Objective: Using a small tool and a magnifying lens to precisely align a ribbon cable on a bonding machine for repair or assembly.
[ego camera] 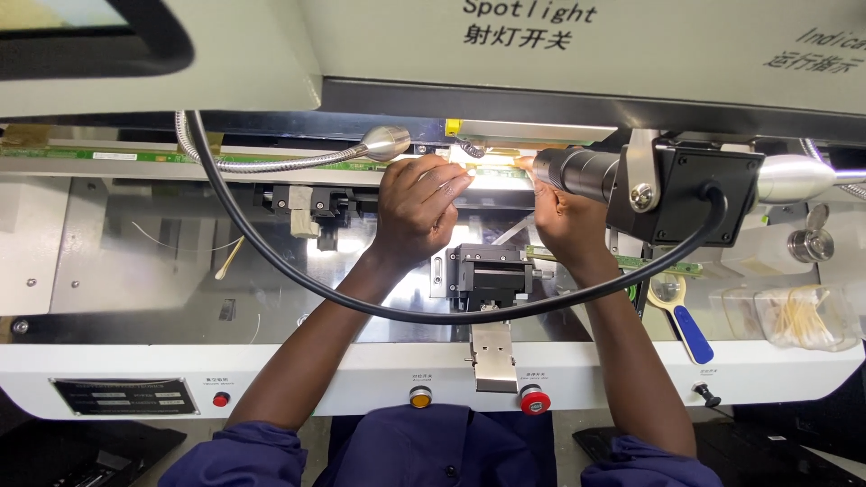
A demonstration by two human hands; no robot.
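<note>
Both my hands reach into a white bench machine toward a brightly lit spot under a long green circuit strip. My left hand has its fingers curled, the fingertips touching the lit part of the strip. My right hand pinches the same strip from the right, partly hidden behind a black camera lens barrel. Below my hands sits a black clamp block with a metal tab in front.
A black cable loops across the work area under my arms. Two gooseneck spotlights flank the lit spot. A blue-handled magnifier and a clear box of cotton swabs lie right. Buttons line the front panel.
</note>
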